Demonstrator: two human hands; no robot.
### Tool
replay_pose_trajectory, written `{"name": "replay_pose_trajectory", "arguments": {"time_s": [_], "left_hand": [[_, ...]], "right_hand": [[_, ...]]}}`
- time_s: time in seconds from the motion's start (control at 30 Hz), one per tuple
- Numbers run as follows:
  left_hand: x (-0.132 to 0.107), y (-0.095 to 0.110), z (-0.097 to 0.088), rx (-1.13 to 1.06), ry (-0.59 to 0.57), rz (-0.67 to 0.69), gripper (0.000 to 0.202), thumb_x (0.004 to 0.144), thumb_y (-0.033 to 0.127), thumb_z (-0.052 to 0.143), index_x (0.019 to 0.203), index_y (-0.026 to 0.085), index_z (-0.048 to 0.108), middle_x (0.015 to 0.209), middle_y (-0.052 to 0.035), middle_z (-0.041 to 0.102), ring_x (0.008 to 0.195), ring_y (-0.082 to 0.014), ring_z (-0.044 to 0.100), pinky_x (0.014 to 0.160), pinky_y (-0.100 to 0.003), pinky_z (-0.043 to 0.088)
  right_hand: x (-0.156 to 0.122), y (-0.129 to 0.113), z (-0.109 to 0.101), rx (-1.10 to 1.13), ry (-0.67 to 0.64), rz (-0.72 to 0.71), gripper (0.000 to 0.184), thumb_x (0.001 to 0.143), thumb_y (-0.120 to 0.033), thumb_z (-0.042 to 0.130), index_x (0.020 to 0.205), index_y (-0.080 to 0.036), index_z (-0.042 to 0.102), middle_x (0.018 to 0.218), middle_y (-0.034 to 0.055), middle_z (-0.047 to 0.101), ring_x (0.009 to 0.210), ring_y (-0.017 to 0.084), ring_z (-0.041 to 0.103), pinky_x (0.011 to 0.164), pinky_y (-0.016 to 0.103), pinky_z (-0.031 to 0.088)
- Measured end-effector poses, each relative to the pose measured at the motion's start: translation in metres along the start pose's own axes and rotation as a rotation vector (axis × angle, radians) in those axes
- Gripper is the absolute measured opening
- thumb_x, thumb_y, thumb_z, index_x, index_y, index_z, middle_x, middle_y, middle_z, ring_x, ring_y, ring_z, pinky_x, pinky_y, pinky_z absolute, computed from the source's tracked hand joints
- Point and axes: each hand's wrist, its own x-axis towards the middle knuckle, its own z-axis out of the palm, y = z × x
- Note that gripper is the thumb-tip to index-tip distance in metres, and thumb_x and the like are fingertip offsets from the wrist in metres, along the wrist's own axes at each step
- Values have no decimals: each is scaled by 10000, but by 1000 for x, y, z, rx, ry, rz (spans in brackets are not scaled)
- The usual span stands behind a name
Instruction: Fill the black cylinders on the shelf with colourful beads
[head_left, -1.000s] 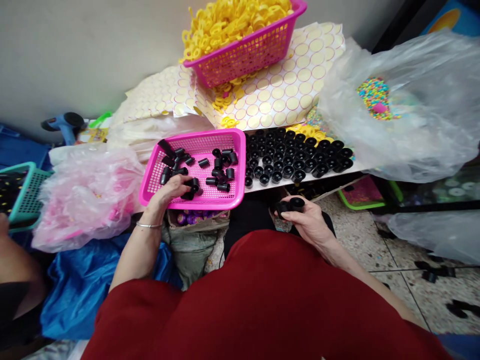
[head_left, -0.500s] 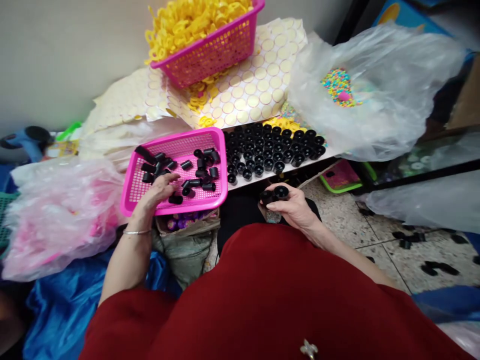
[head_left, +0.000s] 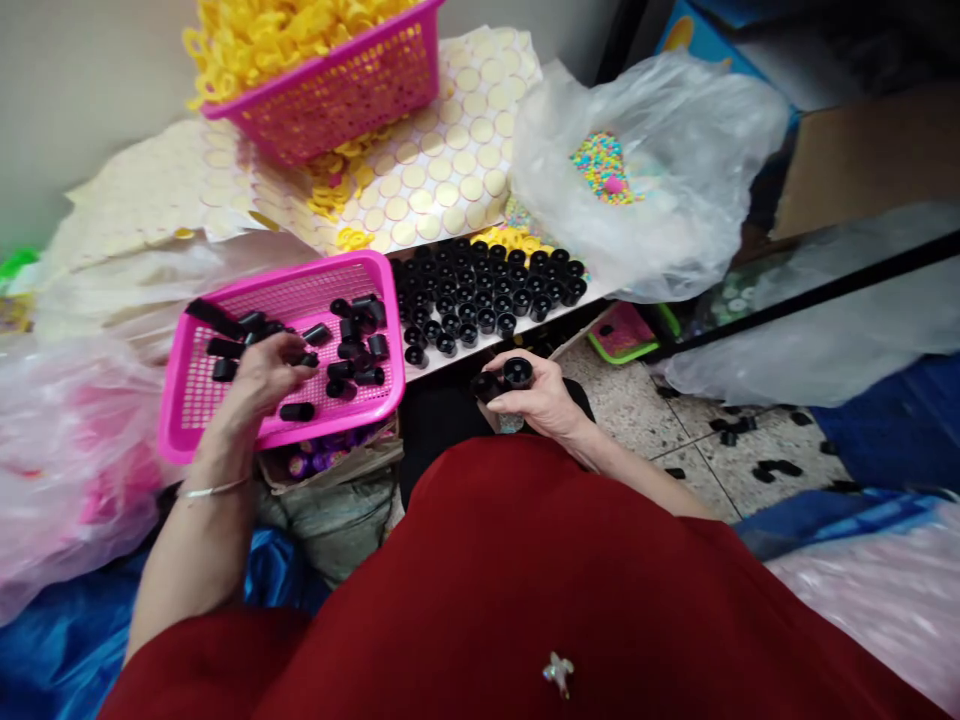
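Note:
My left hand (head_left: 266, 375) reaches into a pink mesh basket (head_left: 171, 420), its fingers closed around a small black cylindrical cap (head_left: 306, 360). Around it in the basket lie several more black caps (head_left: 297, 411), most of them on their sides. In front of my body, my right hand (head_left: 538, 395) holds two black caps (head_left: 517, 373) side by side, one with its open end facing up. Between the hands and farther off, many black caps (head_left: 486, 320) stand upright in close rows on a white surface, open ends up.
Behind is a pink basket (head_left: 337, 95) heaped with yellow plastic pieces (head_left: 300, 40), resting on sheets of round stickers (head_left: 450, 150). A clear bag (head_left: 675, 180) with coloured beads lies at the right. Black pieces (head_left: 776, 468) are scattered on the floor. A pink-filled bag (head_left: 82, 450) sits left.
My left hand has closed its fingers on a cap in the basket. My right hand keeps its two caps. The whole view has shifted, so things appear farther left.

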Motion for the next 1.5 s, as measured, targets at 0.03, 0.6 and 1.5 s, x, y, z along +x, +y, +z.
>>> {"name": "replay_pose_trajectory", "arguments": {"time_s": [0.03,0.6,1.5], "left_hand": [[-10,9,2,-189,63,15,388,443,198,782,814,154,677,688,27,653,614,-132,566,563,-249,487],[-94,99,104,-767,-528,267,362,630,366,863,868,141,711,739,-11,653,601,-88,576,564,-207,499],[-84,94,123,-199,-291,752,257,901,309,582,1114,214,688,1020,-64,721,931,-186,679,857,-329,566]], "right_hand": [[0,-2,-1,-1,-7,-31,424,459,-270,923,832,-220,728,838,-24,683,804,151,604,805,330,471],[-7,-31,-5,-352,-193,-283,280,680,-309,808,903,-216,668,888,3,626,798,142,573,758,316,448],[2,-8,1,-74,18,-25,392,600,-336,844,926,-212,665,885,-6,677,840,142,603,776,277,487]]}}
